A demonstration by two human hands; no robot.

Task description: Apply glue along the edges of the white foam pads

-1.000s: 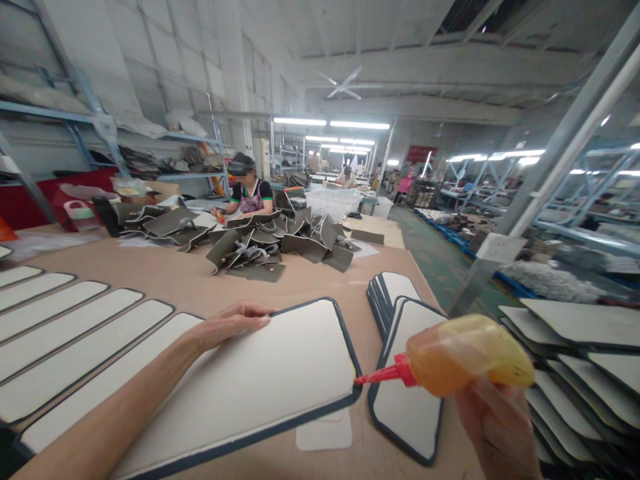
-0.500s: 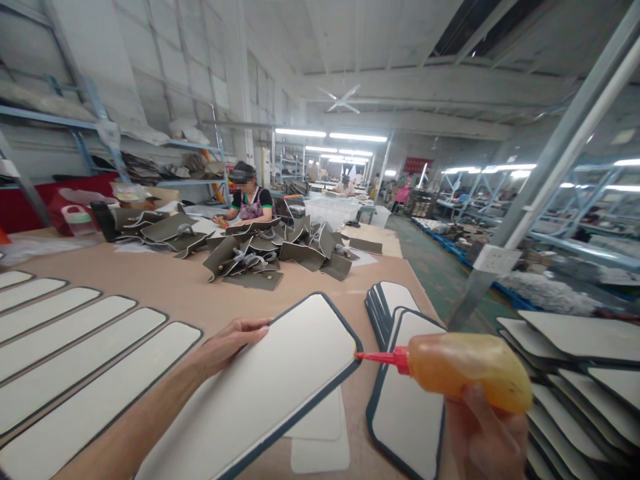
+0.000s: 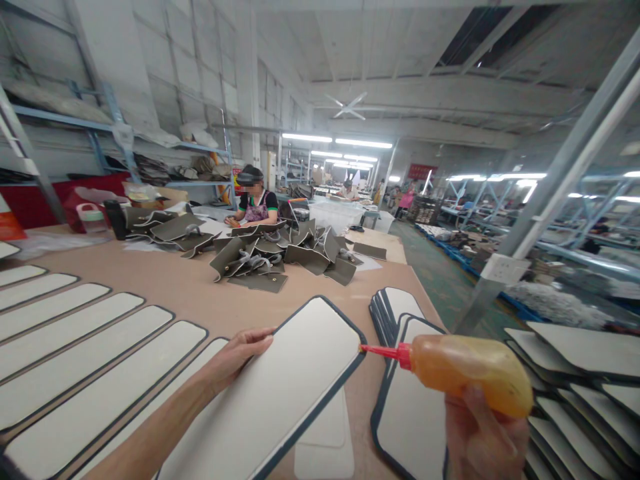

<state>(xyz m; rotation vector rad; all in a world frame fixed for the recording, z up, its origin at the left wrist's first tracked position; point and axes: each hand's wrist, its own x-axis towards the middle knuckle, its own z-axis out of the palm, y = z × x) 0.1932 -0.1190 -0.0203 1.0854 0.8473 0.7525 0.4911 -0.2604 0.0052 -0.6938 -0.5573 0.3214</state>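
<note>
My left hand [image 3: 239,353] rests on the left edge of a white panel with a dark rim [image 3: 285,387], fingers curled over the edge and holding it tilted off the table. My right hand [image 3: 483,433] grips an orange-yellow glue bottle [image 3: 470,373]. The bottle's red nozzle [image 3: 383,351] touches the panel's right rim near its far corner. More white dark-rimmed panels [image 3: 407,407] lie just under the bottle on the brown table [image 3: 190,287].
A row of overlapping white panels [image 3: 75,347] lies at the left. Stacks of the same panels [image 3: 575,373] sit at the right. A heap of grey-green leather pieces [image 3: 270,250] is mid-table, a seated person [image 3: 253,200] beyond it. A steel post [image 3: 550,193] rises at the right.
The panel has swung more upright and toward me under my left hand. The bottle's nozzle has travelled along the right rim toward the far corner.
</note>
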